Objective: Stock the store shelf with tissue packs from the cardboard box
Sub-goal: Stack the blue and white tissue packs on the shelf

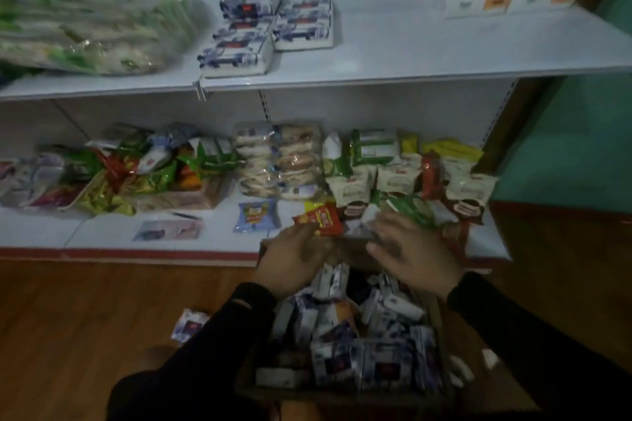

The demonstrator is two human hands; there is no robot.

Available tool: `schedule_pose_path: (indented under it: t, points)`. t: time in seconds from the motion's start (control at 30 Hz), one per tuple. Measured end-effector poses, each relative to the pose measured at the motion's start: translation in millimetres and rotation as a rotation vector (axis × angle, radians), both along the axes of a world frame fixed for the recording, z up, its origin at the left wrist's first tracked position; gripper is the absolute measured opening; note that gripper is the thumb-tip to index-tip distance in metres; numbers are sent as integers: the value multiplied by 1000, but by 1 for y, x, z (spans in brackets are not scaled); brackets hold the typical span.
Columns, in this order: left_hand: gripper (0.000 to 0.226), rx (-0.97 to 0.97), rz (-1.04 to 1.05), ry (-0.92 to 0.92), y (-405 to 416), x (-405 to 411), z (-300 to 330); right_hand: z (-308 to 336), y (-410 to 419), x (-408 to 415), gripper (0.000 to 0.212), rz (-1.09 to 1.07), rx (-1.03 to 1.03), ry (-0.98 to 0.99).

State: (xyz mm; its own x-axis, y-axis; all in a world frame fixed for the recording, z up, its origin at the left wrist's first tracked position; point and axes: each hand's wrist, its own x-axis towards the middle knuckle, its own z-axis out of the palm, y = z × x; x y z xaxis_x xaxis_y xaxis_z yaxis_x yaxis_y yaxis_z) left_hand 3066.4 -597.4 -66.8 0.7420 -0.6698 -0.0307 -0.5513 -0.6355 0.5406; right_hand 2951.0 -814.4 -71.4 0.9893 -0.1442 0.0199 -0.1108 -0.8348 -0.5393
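I hold the left hand and right hand over the far rim of the cardboard box, fingers spread, gripping nothing. The tissue packs lie nearer, directly below both hands: white-and-blue wrappers, jumbled, mostly on edge.

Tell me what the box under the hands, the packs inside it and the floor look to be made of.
Box: dull brown, matte walls, which suggests cardboard.
Tissue packs inside it: thin glossy film, probably plastic wrap, judging by the printed white and blue faces that catch light; the blur leaves it uncertain.
Floor: warm reddish-brown with a soft sheen and faint streaks like grain, so wood or a wood-look laminate.
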Motion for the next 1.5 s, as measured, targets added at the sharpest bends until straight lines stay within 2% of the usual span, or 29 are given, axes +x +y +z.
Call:
schedule_pose_path:
  t: [0.1, 0.2, 0.3, 0.43, 0.53, 0.6, 0.67, 0.77, 0.8, 0.87, 0.97, 1.03, 1.13, 1.17, 1.3, 1.4, 1.5]
  points:
    - [66, 261, -93, 190, 4, -11, -70, -65, 8, -20, 56, 46, 22, 286]
    - [72, 483, -150, 315, 7, -23, -125, -110, 12, -29, 52, 118, 67, 525]
    - [67, 601, -193, 410, 10, -37, -162, -144, 22, -30, 51, 174, 57, 704]
    - [62, 629, -243, 453, 10, -48, -185, -186, 32, -34, 52, 294, -77, 855]
    - [61, 588, -268, 455, 8, -49, -190, -197, 37, -34, 58, 293, -70, 860]
    - [55, 527, -268, 468, 5, -47, -190, -195, 36, -29, 56, 241, 9, 838]
    - [51, 434, -238, 522, -1, -43, -182, -185, 30, -20, 50, 182, 159, 779]
    - [66, 272, -124, 669, -10, -34, -156, -151, 20, -3, 43, 25, 422, 672]
    - [63, 177, -72, 731, -13, -29, -148, -137, 17, 3, 45, -42, 516, 640]
    - [40, 7, 12, 814, -16, -19, -119, -111, 12, 10, 49, -163, 649, 564]
    - [39, -144, 130, 830, -17, -5, -78, -74, 9, 15, 34, -283, 793, 410]
    - [34, -264, 178, 773, -18, 5, -50, -51, 9, 19, 25, -368, 899, 316]
    - [42, -384, 195, 697, -23, 19, 0, -11, 10, 31, 27, -441, 1095, 190]
    - [42, -399, 161, 617, -25, 22, 18, 5, 10, 36, 27, -446, 1128, 145]
    - [59, -224, -91, -116, -30, 36, 87, 77, 4, 60, 18, -435, 1228, -84]
    - [70, -120, -307, -511, -35, 48, 128, 124, -3, 81, 18, -418, 1290, -214]
    - [58, -130, -340, -803, -46, 62, 154, 163, -10, 99, 21, -330, 1273, -230]
